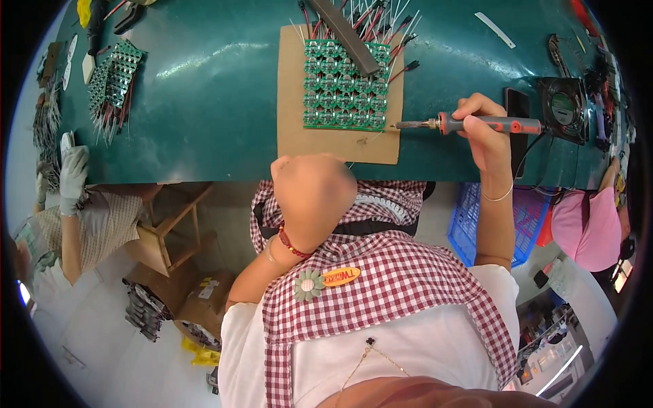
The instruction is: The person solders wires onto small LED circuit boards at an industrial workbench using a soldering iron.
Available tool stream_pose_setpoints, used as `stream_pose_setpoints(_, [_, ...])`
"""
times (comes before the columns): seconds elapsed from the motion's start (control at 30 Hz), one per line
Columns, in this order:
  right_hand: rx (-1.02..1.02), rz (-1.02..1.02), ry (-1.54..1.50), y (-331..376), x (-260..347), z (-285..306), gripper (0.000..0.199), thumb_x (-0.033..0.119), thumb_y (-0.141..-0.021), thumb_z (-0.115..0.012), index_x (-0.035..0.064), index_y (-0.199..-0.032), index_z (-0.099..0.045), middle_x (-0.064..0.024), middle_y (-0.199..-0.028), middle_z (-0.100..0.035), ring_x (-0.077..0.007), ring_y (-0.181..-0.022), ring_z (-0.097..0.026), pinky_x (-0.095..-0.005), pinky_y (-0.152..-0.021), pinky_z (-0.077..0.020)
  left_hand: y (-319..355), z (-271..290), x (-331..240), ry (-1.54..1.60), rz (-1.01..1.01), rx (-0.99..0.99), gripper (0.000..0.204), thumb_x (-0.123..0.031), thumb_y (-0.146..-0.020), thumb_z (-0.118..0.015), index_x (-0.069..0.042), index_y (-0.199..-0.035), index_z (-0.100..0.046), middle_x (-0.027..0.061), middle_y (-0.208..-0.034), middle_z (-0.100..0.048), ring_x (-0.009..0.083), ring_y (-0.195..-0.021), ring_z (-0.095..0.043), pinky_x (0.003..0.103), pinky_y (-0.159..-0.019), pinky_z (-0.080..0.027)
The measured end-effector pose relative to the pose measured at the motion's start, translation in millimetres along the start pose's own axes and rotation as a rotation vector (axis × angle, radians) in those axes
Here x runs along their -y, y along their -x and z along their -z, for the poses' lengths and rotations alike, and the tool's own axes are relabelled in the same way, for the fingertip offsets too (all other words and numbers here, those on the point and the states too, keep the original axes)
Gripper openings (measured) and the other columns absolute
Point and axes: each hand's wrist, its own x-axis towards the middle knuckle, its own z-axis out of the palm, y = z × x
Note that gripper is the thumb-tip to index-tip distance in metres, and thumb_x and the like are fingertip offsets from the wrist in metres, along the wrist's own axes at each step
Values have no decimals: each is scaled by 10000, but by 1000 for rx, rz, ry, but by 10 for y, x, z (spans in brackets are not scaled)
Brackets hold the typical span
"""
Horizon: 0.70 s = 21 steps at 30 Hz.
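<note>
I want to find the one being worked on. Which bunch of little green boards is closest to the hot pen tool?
The green board panel on the brown cardboard: the soldering iron in the right hand points at its corner. The other green bunch lies far left.

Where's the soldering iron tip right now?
In the head view, the soldering iron, held in the right hand, points its tip at the green circuit board panel's lower right corner.

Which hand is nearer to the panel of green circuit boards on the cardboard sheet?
Right, judging by the tool. The right hand holds a soldering iron whose tip nearly reaches the green circuit board panel from its right. The left hand is a closed fist below the cardboard sheet, at the table's edge.
</note>
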Motion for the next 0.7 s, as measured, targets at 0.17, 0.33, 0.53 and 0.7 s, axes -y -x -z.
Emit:
stream_pose_setpoints(0.17, [-35, -45, -23, -53, -39, -20, 166, 146, -813, -666, -18, -831, -641, -7, -711, -549, -48, -618, -420, -215, -551, -295, -2, -43, 17, -4, 13, 5, 210, 30, -701, -646, -78, -814, -505, 42, -866, -679, 202, -714, -585, 366, -790, -363])
stream_pose_setpoints(0.33, [-38, -76, 2, -58, -52, -39, 169, 148, -816, -661, -19, -840, -646, 3, -705, -559, -41, -608, -418, -210, -551, -297, -3, -51, 23, -7, 19, 12, 207, 30, -705, -641, -79, -815, -504, 42, -870, -680, 204, -715, -586, 364, -787, -358])
stream_pose_setpoints(0.53, [-15, -76, 70, -75, 12, -92, 171, 162, -820, -668, -7, -840, -651, -13, -750, -609, -39, -655, -462, -206, -586, -326, 6, -63, 31, -9, 10, -4, 224, -5, -696, -693, -84, -814, -521, 27, -874, -667, 193, -725, -594, 383, -775, -356])
stream_pose_setpoints(0.7, [4, -79, 92, -103, 42, -101, 169, 164, -823, -670, -4, -833, -649, -17, -762, -620, -42, -666, -473, -207, -596, -334, 7, -93, 42, 1, 6, 2, 232, 2, -693, -695, -85, -814, -517, 19, -871, -664, 191, -717, -592, 385, -775, -354])
